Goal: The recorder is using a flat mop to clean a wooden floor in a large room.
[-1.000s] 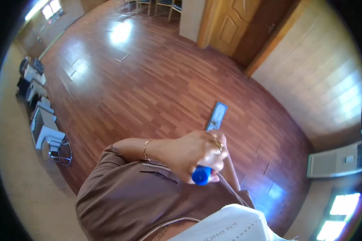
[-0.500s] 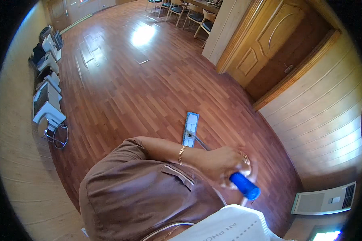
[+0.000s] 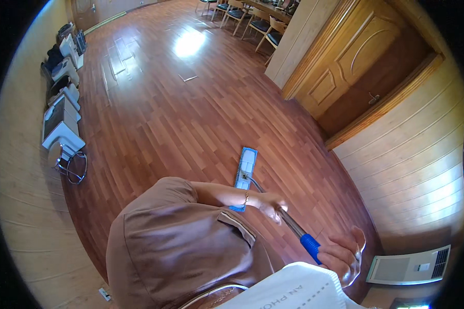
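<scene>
A flat mop [image 3: 247, 164] lies with its blue-edged pad and pale plate on the wood floor in front of me. Its metal pole slants up to the right and ends in a blue grip [image 3: 310, 247]. My left hand [image 3: 271, 205], with a gold bracelet at the wrist, is closed around the pole below that grip. At the top end, my right hand [image 3: 341, 257] has its fingers curled over the blue grip. Part of the pad is hidden behind my left forearm.
Along the left wall stand a round metal stool [image 3: 73, 165], a white cabinet-like unit [image 3: 62, 126] and several chair-like items. At right are a wooden door [image 3: 353, 67] and a white floor unit [image 3: 410, 266]. Chairs [image 3: 258, 24] line a table at the far end. A floor plank [image 3: 188, 78] looks raised.
My left hand has moved from the blue grip down onto the metal pole, leaving the grip in view. My right hand now shows farther right, at the grip's end.
</scene>
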The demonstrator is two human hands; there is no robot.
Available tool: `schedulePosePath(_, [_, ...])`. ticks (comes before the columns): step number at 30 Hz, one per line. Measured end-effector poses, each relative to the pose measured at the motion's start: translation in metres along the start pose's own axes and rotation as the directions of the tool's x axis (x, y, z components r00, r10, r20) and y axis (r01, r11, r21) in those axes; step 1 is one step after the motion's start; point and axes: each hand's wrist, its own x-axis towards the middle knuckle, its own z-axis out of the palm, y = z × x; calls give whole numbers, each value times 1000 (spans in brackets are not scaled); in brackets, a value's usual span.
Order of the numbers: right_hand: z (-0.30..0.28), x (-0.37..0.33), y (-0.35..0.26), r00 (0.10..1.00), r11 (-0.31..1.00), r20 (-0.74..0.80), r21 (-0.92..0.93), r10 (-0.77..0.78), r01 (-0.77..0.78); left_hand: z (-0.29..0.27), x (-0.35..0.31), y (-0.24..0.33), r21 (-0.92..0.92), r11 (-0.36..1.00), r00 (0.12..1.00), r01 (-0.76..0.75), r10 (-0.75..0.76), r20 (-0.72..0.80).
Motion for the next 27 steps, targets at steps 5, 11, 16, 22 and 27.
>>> schedulePosePath(5, [5, -9, -1, 1000, 997, -23, 74, -13, 14, 34, 0, -57, 99, 994, 978, -47, 66, -197])
schedulePosePath(11, [-7, -12, 20, 993, 993, 23, 12, -114, 114, 29, 5, -37, 93, 996, 972, 4, 18, -236])
schedulePosePath(16, [4, -21, 36, 987, 983, -95, 112, -132, 142, 29, -21, -52, 97, 988, 955, 118, -86, -285])
schedulePosePath(22, [36, -11, 47, 979, 894, -198, 429, -48, 131, 15, -74, -48, 146, 924, 866, 353, -263, -425])
schedulePosePath(27, [65, 3, 54, 992, 760, -124, 643, -17, 93, 8, -127, -46, 86, 866, 738, 492, -362, -569])
